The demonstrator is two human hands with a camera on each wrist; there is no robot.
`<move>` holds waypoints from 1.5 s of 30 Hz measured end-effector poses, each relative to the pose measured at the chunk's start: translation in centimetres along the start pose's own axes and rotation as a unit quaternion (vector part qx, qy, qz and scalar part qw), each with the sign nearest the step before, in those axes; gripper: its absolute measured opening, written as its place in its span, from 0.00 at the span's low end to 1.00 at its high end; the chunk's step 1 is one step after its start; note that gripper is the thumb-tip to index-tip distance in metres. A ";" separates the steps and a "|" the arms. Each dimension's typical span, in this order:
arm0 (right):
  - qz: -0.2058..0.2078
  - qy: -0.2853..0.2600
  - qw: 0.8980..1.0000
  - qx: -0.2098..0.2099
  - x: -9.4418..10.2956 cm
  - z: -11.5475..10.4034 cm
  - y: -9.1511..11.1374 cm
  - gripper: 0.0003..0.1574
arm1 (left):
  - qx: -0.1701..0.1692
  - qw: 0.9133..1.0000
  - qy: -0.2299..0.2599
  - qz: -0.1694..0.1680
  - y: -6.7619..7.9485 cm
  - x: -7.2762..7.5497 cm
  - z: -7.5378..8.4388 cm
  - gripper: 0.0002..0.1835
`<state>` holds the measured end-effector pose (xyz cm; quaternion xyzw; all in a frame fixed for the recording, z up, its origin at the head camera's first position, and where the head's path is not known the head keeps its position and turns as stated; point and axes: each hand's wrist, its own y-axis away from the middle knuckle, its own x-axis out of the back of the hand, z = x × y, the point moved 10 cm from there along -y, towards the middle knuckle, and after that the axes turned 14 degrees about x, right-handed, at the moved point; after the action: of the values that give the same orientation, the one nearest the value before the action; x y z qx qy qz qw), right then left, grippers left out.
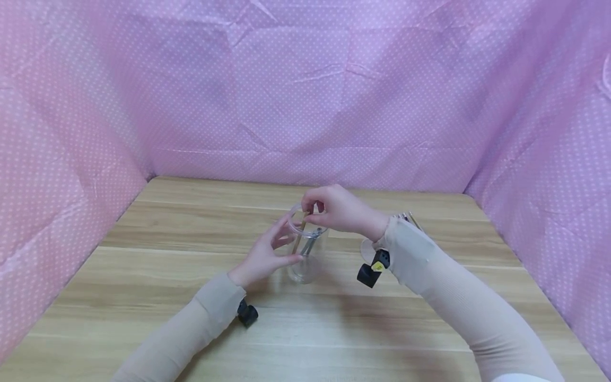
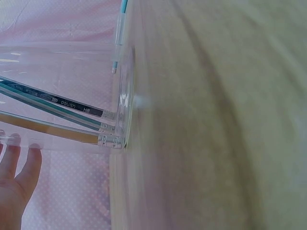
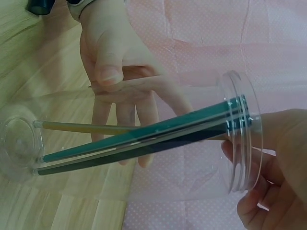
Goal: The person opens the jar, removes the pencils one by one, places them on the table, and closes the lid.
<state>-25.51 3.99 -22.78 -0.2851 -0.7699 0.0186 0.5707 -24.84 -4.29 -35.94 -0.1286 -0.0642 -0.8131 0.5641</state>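
Observation:
A clear plastic jar [image 1: 305,270] stands upright on the wooden table. My left hand [image 1: 264,257] holds it from the left, thumb on the near side and fingers around the far side. Over the jar's mouth, my right hand [image 1: 339,212] pinches the upper end of a yellow pencil [image 3: 86,128], whose lower part is inside. A black pencil [image 2: 57,99] marked HB and a teal pencil [image 3: 168,124] lean in the same jar. Metal-banded ends of the pencils point down at the jar's bottom in the left wrist view.
Beyond my right forearm several more pencils [image 1: 414,220] show, partly hidden by the sleeve. A round clear lid [image 1: 366,250] lies on the table [image 1: 191,223] beside my right wrist. Pink dotted cloth [image 1: 305,106] encloses the back and sides.

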 end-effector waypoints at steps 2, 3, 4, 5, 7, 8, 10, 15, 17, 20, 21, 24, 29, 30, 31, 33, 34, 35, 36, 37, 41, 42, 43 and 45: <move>-0.002 0.002 1.000 -0.001 0.0 0.0 0.0 0.05 | 0.002 1.000 0.000 0.001 0.0 0.0 0.0 0.53; -0.003 0.004 1.000 -0.001 -0.1 0.0 0.0 0.05 | 0.003 1.000 0.000 0.002 0.0 0.0 0.0 0.53; -0.004 0.005 1.000 -0.001 -0.1 0.1 0.0 0.05 | 0.004 1.000 0.000 0.003 0.0 0.0 0.0 0.53; -0.003 0.004 1.000 -0.002 -0.1 0.1 0.0 0.04 | 0.004 1.000 -0.001 0.003 0.0 0.0 0.0 0.53; 0.003 0.001 1.000 -0.005 0.1 0.1 0.1 0.04 | 0.000 1.000 0.000 0.001 0.0 0.0 0.1 0.53; 0.007 -0.003 1.000 -0.009 0.2 0.1 0.2 0.03 | 0.000 1.000 0.000 0.002 0.0 0.0 0.1 0.53; 0.018 -0.013 1.000 -0.015 0.6 0.1 0.4 0.03 | -0.004 1.000 0.000 0.001 0.0 0.0 0.1 0.53; 0.057 -0.031 0.998 -0.021 2.0 -0.3 1.1 0.05 | -0.004 1.000 0.000 0.003 0.0 -0.1 0.2 0.52; 0.077 -0.036 0.996 -0.019 2.7 -0.5 1.4 0.05 | -0.005 1.000 0.001 0.003 0.0 -0.1 0.2 0.52; 0.110 -0.050 0.992 -0.020 3.9 -0.6 2.0 0.05 | -0.005 1.000 0.004 0.002 0.0 0.0 0.1 0.52; 0.120 -0.055 0.991 -0.022 4.2 -0.6 2.1 0.05 | -0.005 1.000 0.006 0.002 0.0 0.0 0.1 0.52; 0.148 -0.071 0.986 -0.030 5.2 -0.6 2.7 0.07 | -0.005 1.000 0.012 0.004 0.0 0.0 0.1 0.53; 0.199 -0.085 0.975 -0.047 6.5 -0.2 4.0 0.07 | -0.004 1.000 0.012 0.005 0.0 0.0 0.2 0.52; 0.211 -0.087 0.972 -0.051 6.7 -0.1 4.3 0.07 | -0.003 1.000 0.009 0.006 0.0 0.0 0.2 0.52; 0.221 -0.092 0.969 -0.054 6.9 0.0 4.7 0.07 | -0.003 1.000 0.007 0.006 0.0 0.1 0.2 0.52; 0.240 -0.101 0.964 -0.061 7.2 0.3 5.3 0.07 | -0.006 1.000 0.004 0.005 0.0 0.0 0.3 0.52; 0.247 -0.105 0.961 -0.064 7.4 0.4 5.6 0.06 | -0.005 1.000 0.004 0.006 0.0 0.0 0.3 0.52; 0.253 -0.109 0.959 -0.068 7.4 0.6 6.0 0.06 | -0.006 1.000 0.005 0.006 -0.1 0.0 0.2 0.52; 0.257 -0.113 0.957 -0.072 7.5 0.9 6.3 0.06 | -0.006 1.000 0.005 0.006 -0.1 0.0 0.2 0.52; 0.261 -0.115 0.955 -0.075 7.6 1.0 6.7 0.06 | -0.006 1.000 0.007 0.005 -0.1 0.0 0.2 0.52; 0.287 -0.133 0.945 -0.081 7.8 1.9 8.1 0.06 | 0.000 1.000 0.012 0.002 -0.1 0.0 -0.1 0.52; 0.295 -0.141 0.942 -0.080 7.8 2.1 8.4 0.07 | 0.000 1.000 0.012 0.002 -0.1 -0.1 -0.1 0.53; 0.302 -0.150 0.938 -0.080 7.8 2.3 8.7 0.07 | 0.002 1.000 0.013 0.002 -0.1 -0.1 -0.1 0.53; 0.317 -0.176 0.929 -0.079 7.7 2.7 9.2 0.05 | 0.005 1.000 0.010 0.003 -0.1 -0.1 -0.2 0.54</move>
<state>-25.51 16.03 -20.27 -0.5504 -0.7263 0.1877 0.3664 -24.89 -4.23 -36.13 -0.1177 -0.0624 -0.8122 0.5680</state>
